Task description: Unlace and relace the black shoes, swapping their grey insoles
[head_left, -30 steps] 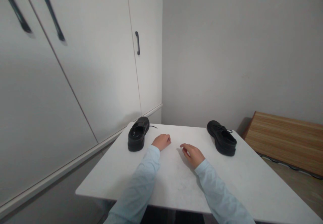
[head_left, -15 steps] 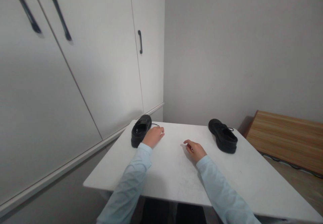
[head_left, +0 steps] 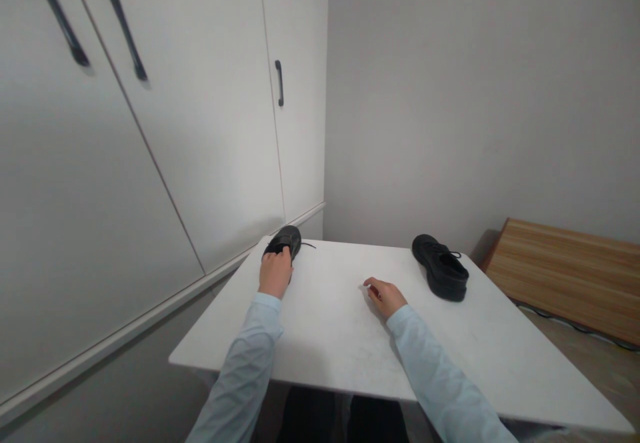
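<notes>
My left hand (head_left: 277,272) is on the left black lace-up shoe (head_left: 290,234), its fingers bent over the rim of the opening and closed on it. The hand covers the shoe's heel. A loose black lace (head_left: 309,245) sticks out from the shoe to the right. My right hand (head_left: 387,296) rests on the white table (head_left: 340,343), holding nothing, with its fingers loosely curved and apart. To the right of that hand stands the other black shoe (head_left: 441,268), its lace loop showing and its toe toward the back left.
White cupboard doors (head_left: 200,130) with dark handles (head_left: 279,83) rise along the left of the table. A grey wall (head_left: 450,110) stands behind it. At the right is a wood-grain panel (head_left: 570,276), with a dark cable (head_left: 575,325) along its lower edge.
My left hand has moved left from beside the shoe onto its heel and opening. My right hand and the right shoe have stayed in place. The view has shifted slightly.
</notes>
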A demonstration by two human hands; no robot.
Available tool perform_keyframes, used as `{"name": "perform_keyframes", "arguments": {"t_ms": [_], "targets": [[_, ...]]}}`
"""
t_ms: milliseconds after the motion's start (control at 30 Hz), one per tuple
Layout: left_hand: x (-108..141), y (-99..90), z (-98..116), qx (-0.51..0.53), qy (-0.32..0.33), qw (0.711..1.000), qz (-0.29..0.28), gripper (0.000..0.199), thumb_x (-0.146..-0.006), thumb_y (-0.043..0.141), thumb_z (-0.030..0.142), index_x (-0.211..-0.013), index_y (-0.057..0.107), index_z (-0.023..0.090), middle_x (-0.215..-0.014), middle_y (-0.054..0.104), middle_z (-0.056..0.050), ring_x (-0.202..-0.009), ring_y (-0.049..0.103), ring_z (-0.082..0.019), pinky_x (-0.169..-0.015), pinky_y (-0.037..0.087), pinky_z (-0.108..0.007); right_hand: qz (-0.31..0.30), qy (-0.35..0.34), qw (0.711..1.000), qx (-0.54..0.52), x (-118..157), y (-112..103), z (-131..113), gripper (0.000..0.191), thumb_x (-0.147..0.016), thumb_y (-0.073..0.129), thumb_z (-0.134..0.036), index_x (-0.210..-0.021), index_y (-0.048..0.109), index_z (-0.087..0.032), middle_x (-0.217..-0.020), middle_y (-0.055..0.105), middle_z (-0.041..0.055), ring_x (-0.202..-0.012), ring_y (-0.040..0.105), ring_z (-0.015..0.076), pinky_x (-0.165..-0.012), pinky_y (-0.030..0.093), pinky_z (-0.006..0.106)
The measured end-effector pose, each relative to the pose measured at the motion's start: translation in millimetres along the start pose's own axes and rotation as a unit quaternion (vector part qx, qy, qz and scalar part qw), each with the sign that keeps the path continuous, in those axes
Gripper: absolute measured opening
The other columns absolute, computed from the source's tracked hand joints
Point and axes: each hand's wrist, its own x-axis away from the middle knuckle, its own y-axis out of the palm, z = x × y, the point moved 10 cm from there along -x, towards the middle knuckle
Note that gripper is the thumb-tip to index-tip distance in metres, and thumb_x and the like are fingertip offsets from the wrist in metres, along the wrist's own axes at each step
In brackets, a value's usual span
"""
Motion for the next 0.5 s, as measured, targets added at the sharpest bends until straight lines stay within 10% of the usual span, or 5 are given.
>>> {"name": "perform_keyframes", "arguments": {"t_ms": [500], "targets": [[5, -15.0, 9, 0.046, -0.014, 0.997, 0.056, 0.022, -0.084, 0.043, 0.011, -0.093, 0.062, 0.014, -0.083, 0.068, -0.011, -0.086, 0.061, -0.027, -0.075, 0.035, -0.037, -0.001, 0.027, 1.0, -0.001, -4, -1, 12, 0.028, -0.08, 0.043, -0.012, -0.099, 0.062, -0.021, -0.074, 0.065, 0.0021, -0.066, 0.057, 0.0144, -0.069, 0.043, 0.025]]}}
